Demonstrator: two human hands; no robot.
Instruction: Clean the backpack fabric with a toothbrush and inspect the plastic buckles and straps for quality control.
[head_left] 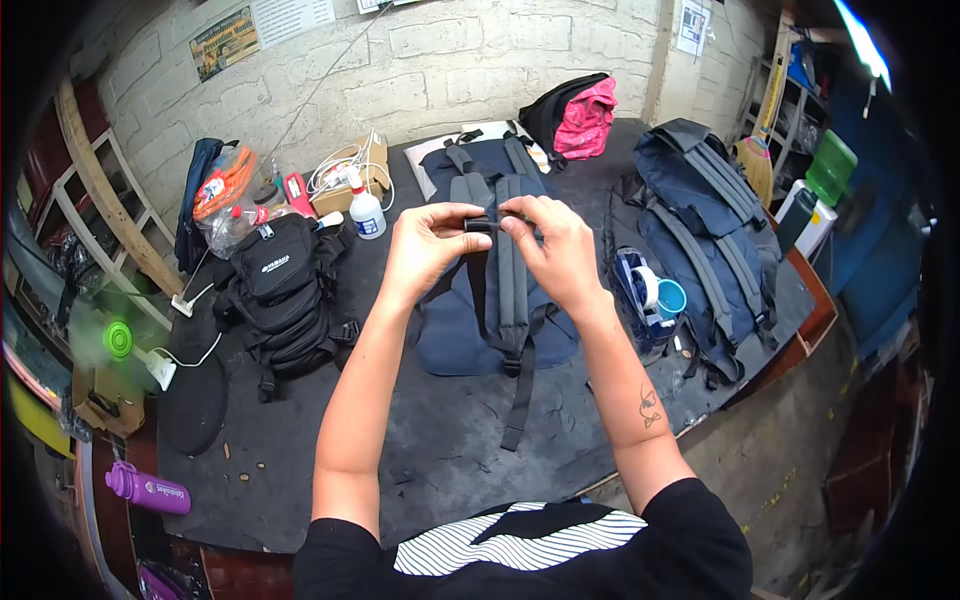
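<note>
A navy backpack (460,345) with grey padded shoulder straps (512,270) lies on the dark table in front of me. Above it, my left hand (432,245) pinches a small black piece, apparently a strap buckle (479,226), between thumb and fingers. My right hand (552,250) closes its thumb and fingertips at the other end of the same piece. A black webbing strap (478,295) hangs below my left hand. Another strap end (517,410) trails from the pack toward me. The fingers partly hide the buckle, so its exact shape is unclear.
At left lie a black bag (285,300) and a white spray bottle (366,210). More navy backpacks (690,250) lie at right, beside a tape roll and teal cup (671,297). A pink-and-black bag (582,118) stands by the wall; a purple bottle (150,490) is at the near left.
</note>
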